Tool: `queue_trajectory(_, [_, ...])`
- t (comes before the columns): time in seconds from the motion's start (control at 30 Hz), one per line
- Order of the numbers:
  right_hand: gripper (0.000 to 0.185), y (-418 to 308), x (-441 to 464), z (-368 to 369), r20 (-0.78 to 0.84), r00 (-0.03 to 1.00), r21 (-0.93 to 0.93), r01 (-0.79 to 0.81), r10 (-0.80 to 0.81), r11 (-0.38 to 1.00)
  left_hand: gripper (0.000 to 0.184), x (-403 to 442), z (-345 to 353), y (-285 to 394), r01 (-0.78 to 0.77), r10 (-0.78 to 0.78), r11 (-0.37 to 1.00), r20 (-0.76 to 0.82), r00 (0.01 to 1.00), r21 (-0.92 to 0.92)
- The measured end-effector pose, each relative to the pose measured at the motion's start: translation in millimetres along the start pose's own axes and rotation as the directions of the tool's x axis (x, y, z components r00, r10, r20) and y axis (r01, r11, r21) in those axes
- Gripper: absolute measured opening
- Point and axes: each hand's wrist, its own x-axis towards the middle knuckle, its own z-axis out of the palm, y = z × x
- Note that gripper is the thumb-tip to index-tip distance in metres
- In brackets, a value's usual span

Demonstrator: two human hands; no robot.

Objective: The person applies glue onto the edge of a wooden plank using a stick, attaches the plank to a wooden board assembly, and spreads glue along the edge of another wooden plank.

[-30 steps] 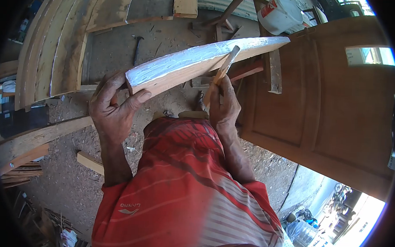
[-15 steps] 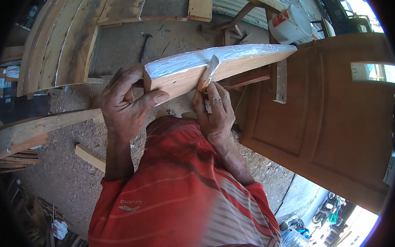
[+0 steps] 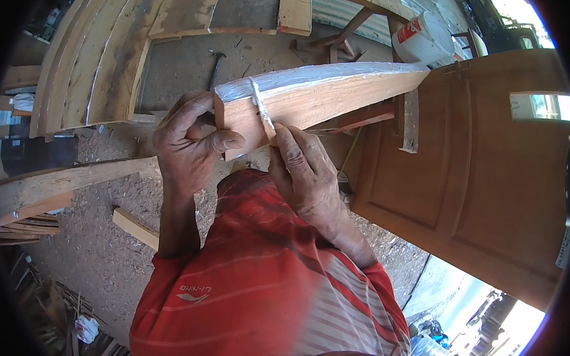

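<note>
My left hand [image 3: 192, 140] grips the near left end of a long wooden board [image 3: 325, 95], thumb on its side face and fingers behind. White paste coats the board's upper narrow edge. Between the fingers and thumb of my right hand [image 3: 307, 169] is a thin wooden stick [image 3: 262, 108], its tip smeared with white and touching the coated edge close to the left end. The board's far end reaches to the right, near a brown panelled door.
The brown door [image 3: 448, 165] stands at the right. A white bucket [image 3: 425, 38] is at the upper right. Joined planks [image 3: 123, 53] lie at the upper left, with a hammer [image 3: 217, 66] on the ground beside them. A short wood block [image 3: 136, 228] lies lower left.
The stick and my right hand have moved left along the coated edge to near my left hand. The board's left end has shifted slightly right in view, still held by my left hand.
</note>
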Motion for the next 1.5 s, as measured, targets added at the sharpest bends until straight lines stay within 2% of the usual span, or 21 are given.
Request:
queue_trajectory(0.1, [0.045, -4.8, 2.9, -15.4, 0.081, 0.989, 0.232, -0.136, 0.12, 0.963, 0.058, 0.5, -3.1, -1.4, -0.008, 0.007, 0.999, 0.015, 1.0, 0.04])
queue_trajectory(0.17, [0.044, 3.9, -2.1, -32.7, 0.094, 0.958, 0.311, -0.286, 0.27, 0.906, 0.055, 0.1, -8.5, 2.5, -0.034, 0.024, 0.984, 0.055, 0.998, 0.176])
queue_trajectory(0.2, [0.043, 6.5, -1.0, -43.7, 0.085, 0.929, 0.338, -0.367, 0.36, 0.867, 0.054, -0.1, -10.6, 4.6, -0.047, 0.03, 0.969, 0.074, 0.997, 0.242])
queue_trajectory(0.27, [0.042, 9.1, 3.8, -67.5, 0.044, 0.834, 0.391, -0.521, 0.55, 0.759, 0.052, -1.1, -12.8, 7.4, -0.03, 0.007, 0.968, 0.093, 0.996, 0.251])
queue_trajectory(0.3, [0.042, 24.0, 6.3, -77.3, -0.061, 0.916, 0.14, -0.385, 0.396, 0.912, 0.052, -1.3, -12.8, 7.1, -0.022, -0.005, 0.967, 0.104, 0.995, 0.253])
queue_trajectory(0.37, [0.042, 29.2, 16.2, -102.4, 0.05, 0.938, -0.12, -0.335, 0.343, 0.934, 0.051, -0.2, -10.0, 2.4, -0.061, 0.044, 0.981, 0.098, 0.994, 0.186])
queue_trajectory(0.4, [0.043, 30.3, 18.1, -109.7, 0.094, 0.944, -0.156, -0.3, 0.316, 0.941, 0.051, -0.8, -8.8, 0.4, -0.08, 0.066, 0.985, 0.091, 0.994, 0.153])
queue_trajectory(0.57, [0.045, 27.2, 42.7, -119.0, 0.305, 0.936, -0.317, -0.076, 0.178, 0.945, 0.05, -2.6, -11.1, 3.7, -0.089, 0.065, 0.974, 0.119, 0.991, 0.209])
queue_trajectory(0.67, [0.032, 28.2, 61.3, -116.9, 0.321, 0.912, -0.501, -0.064, 0.254, 0.863, 0.049, -4.9, -8.9, 5.6, -0.066, 0.043, 0.979, 0.118, 0.992, 0.192])
queue_trajectory(0.77, [0.031, 34.0, 54.4, -123.0, 0.189, 0.934, -0.459, -0.19, 0.304, 0.868, 0.049, -2.7, -9.4, 4.8, -0.095, 0.071, 0.974, 0.123, 0.99, 0.206])
queue_trajectory(0.97, [0.033, 14.7, 29.2, -126.3, 0.184, 0.905, -0.52, -0.242, 0.384, 0.819, 0.05, -8.9, -11.5, 2.4, -0.07, 0.048, 0.972, 0.101, 0.994, 0.226])
queue_trajectory(1.07, [0.037, 0.5, 20.3, -111.4, 0.229, 0.889, -0.543, -0.22, 0.395, 0.81, 0.05, -7.5, -10.4, 0.7, -0.069, 0.05, 0.977, 0.095, 0.994, 0.202])
queue_trajectory(1.2, [0.043, -20.1, 16.9, -88.9, 0.236, 0.95, -0.505, -0.059, 0.204, 0.861, 0.05, -7.8, -10.6, -1.0, -0.053, 0.038, 0.978, 0.081, 0.996, 0.2])
queue_trajectory(1.3, [0.044, -26.2, 20.8, -90.5, 0.224, 0.954, -0.495, -0.067, 0.201, 0.867, 0.052, -7.6, -11.7, -11.1, -0.138, 0.122, 0.976, 0.1, 0.987, 0.171])
queue_trajectory(1.33, [0.045, -23.4, 21.9, -91.8, 0.183, 0.952, -0.518, -0.117, 0.244, 0.847, 0.052, -7.6, -12.8, -12.1, -0.145, 0.128, 0.973, 0.106, 0.986, 0.177])
queue_trajectory(1.43, [0.047, -25.5, 28.5, -93.9, 0.228, 0.92, -0.578, -0.136, 0.319, 0.805, 0.051, -7.5, -14.1, -10.7, -0.146, 0.127, 0.97, 0.106, 0.986, 0.194])
queue_trajectory(1.5, [0.048, -33.9, 25.5, -81.3, 0.247, 0.94, -0.491, -0.088, 0.235, 0.867, 0.049, -7.9, -13.4, -8.4, -0.113, 0.098, 0.974, 0.085, 0.992, 0.197])
